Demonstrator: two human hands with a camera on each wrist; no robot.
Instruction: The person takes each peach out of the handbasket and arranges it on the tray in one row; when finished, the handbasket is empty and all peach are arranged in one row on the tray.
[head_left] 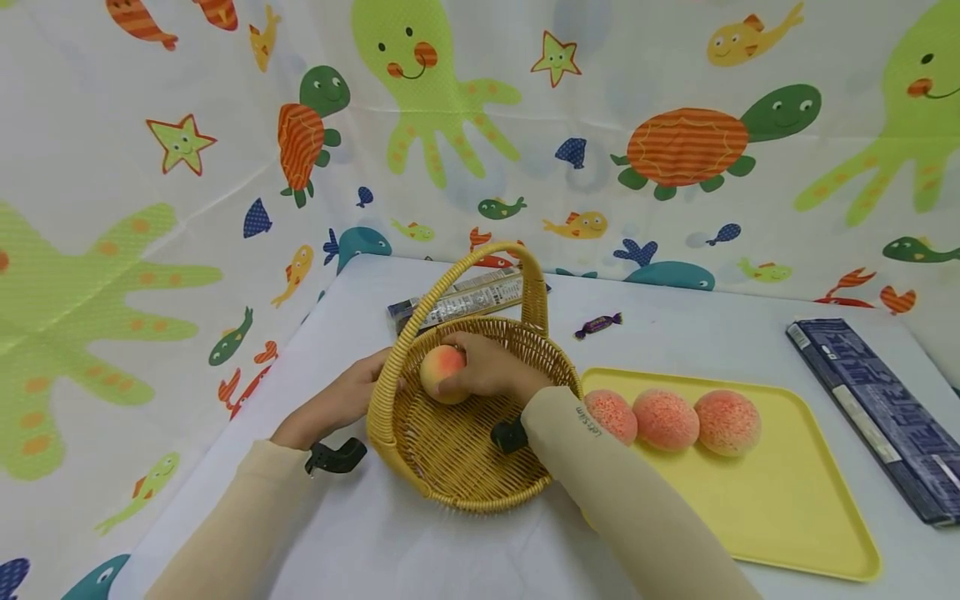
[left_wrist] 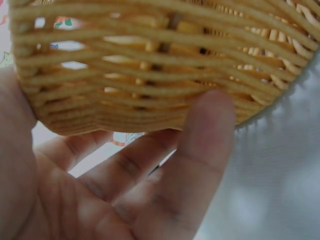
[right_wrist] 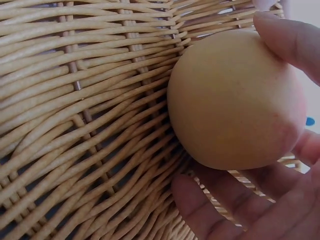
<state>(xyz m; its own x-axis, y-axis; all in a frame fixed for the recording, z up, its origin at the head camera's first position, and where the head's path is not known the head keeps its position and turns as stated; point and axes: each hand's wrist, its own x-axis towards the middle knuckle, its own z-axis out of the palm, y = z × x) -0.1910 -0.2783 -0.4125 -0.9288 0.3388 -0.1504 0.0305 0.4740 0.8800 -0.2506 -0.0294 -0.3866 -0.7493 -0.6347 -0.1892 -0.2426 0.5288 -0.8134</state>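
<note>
A yellow wicker basket [head_left: 465,454] with a tall arched handle stands on the white table. My right hand [head_left: 487,367] reaches into it and holds a peach [head_left: 442,375], pale yellow with a red blush. In the right wrist view, thumb and fingers curve round the peach [right_wrist: 235,105], right at the woven wicker [right_wrist: 90,120]. My left hand [head_left: 360,387] grips the basket's left side beside the handle's base. The left wrist view has its fingers [left_wrist: 207,130] against the woven wall [left_wrist: 125,75], some reaching below its lower edge.
Three peaches [head_left: 666,419] sit in a row on a yellow tray [head_left: 787,517] at the right, partly behind my right sleeve. A purple wrapped candy [head_left: 597,325] lies behind the basket. Printed packets [head_left: 480,302] are at the back; a long dark blue box [head_left: 877,408] lies far right.
</note>
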